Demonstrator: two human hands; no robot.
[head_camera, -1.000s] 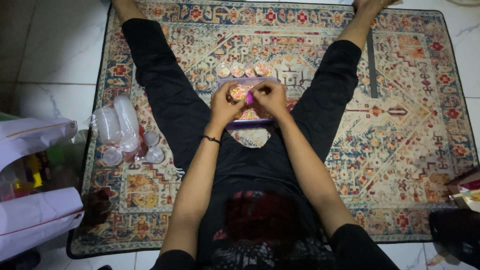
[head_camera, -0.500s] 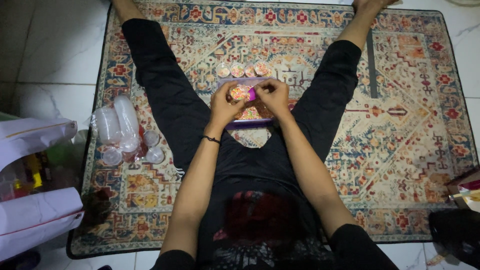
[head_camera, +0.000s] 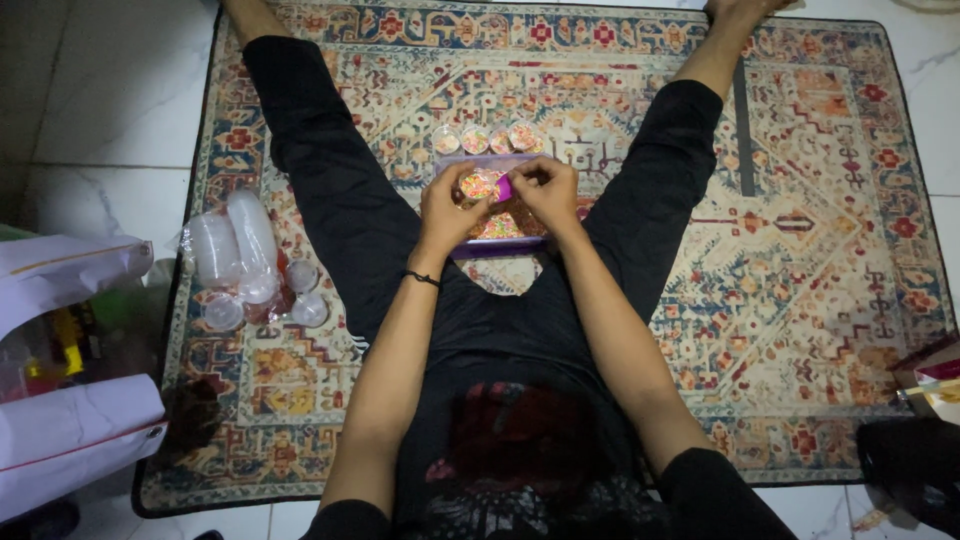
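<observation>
Head view, looking down on a seated person, legs spread on a patterned woven rug (head_camera: 800, 250) of red, blue and cream.

Item 1: small clear plastic cup of multicoloured sprinkle-like bits (head_camera: 480, 185), held up between the two hands, just above the tray; left hand (head_camera: 447, 205), grip closed around the cup's left side; right hand (head_camera: 548, 188), grip pinched shut on a small magenta piece (head_camera: 504, 188) at the cup's right rim; what kind of piece it is cannot be told.

Item 2: shallow purple-rimmed rectangular tray of the same coloured bits (head_camera: 497, 243), on the rug between the thighs, directly under the hands and largely hidden by them.

Item 3: row of small round filled clear cups (head_camera: 488, 138), on the rug just beyond the tray, side by side.

Item 4: clear plastic sleeves of stacked empty cups (head_camera: 235, 245), on the rug's left part beside the left leg; a few loose round clear lids (head_camera: 300, 290) next to them.

Item 5: white plastic bags with a thin orange stripe (head_camera: 70, 280), at the left edge on the white tiled floor (head_camera: 100, 90), partly out of view; contents indistinct, yellow and green showing.

Item 6: brown cardboard box corner (head_camera: 930, 375), at the right edge; dark object (head_camera: 905, 470) below it, too dim to tell.

Item 7: black cord bracelet (head_camera: 422, 278) on the left wrist.
</observation>
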